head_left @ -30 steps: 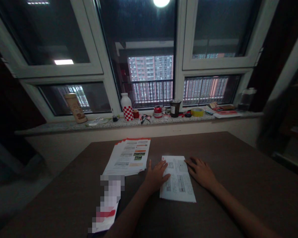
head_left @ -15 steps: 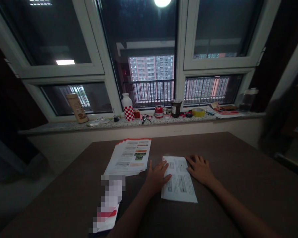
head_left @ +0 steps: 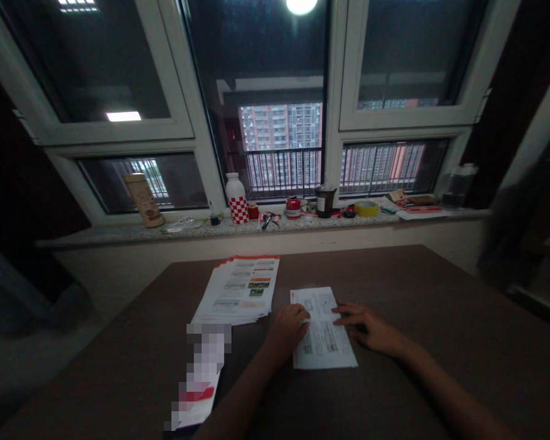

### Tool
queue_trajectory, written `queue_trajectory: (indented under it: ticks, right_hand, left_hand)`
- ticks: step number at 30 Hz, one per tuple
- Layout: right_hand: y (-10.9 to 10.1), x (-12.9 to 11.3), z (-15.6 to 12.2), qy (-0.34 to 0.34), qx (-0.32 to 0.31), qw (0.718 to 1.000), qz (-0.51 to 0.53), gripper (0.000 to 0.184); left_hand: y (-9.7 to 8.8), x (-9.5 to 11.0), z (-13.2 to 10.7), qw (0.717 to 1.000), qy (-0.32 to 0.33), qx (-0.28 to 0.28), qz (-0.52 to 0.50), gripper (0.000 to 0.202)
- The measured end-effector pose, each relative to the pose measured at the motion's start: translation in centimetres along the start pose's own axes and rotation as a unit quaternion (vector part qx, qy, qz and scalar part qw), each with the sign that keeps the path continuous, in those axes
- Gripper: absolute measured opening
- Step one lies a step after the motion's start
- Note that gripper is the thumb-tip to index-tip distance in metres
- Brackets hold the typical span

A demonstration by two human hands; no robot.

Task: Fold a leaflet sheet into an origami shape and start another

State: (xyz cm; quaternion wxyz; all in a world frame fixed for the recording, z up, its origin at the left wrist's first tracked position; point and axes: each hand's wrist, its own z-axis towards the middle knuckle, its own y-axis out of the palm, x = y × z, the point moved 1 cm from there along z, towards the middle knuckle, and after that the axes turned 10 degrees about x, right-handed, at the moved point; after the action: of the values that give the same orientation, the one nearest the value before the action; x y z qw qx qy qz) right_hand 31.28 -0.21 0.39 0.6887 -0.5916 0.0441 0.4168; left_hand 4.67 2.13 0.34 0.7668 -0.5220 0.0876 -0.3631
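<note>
We find the printed sheet (head_left: 325, 342) directly in front of us, flat on the tabletop (head_left: 440, 293), right of its midline. It is white and oblong, with columns of fine dark text, several grey picture blocks and a small red mark near its far left corner; the print is too small for us to read. Our left grip (head_left: 286, 330) rests on the left edge of the sheet, fingers bent and drawn together; we cannot tell whether paper is pinched beneath them. Our right grip (head_left: 369, 327) is spread, its fingers extended with narrow gaps between them, the fingertips touching the right edge of the sheet. We note that the tabletop is dark brown and smooth, with straight edges. Farther out on the left, we see the paper stack (head_left: 238, 296), its white leaves fanned unevenly under an orange-red far border. Beyond the tabletop, the windowsill (head_left: 343, 224) is speckled stone. On it we identify a cylindrical tan tumbler (head_left: 144, 201), a white bottle (head_left: 237, 205) with a red check pattern, a dark cup (head_left: 324, 203) and a yellow tape roll (head_left: 365, 209). Farthest, through the glass, we see a barred railing (head_left: 279, 174) and tall buildings (head_left: 282, 125)
</note>
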Motion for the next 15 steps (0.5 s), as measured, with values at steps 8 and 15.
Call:
queue_trajectory:
  ticks: [8, 15]
  right_hand:
    - [0.6, 1.5, 0.2, 0.006, 0.006, 0.999, 0.045, 0.019]
    - [0.2, 1.2, 0.4, 0.013, 0.008, 0.998, 0.065, 0.024]
  left_hand:
    - [-1.2, 0.8, -0.5, 0.999, -0.002, -0.028, -0.041, 0.03]
    - [-2.1, 1.0, -1.6, 0.989, 0.024, -0.127, -0.073, 0.083]
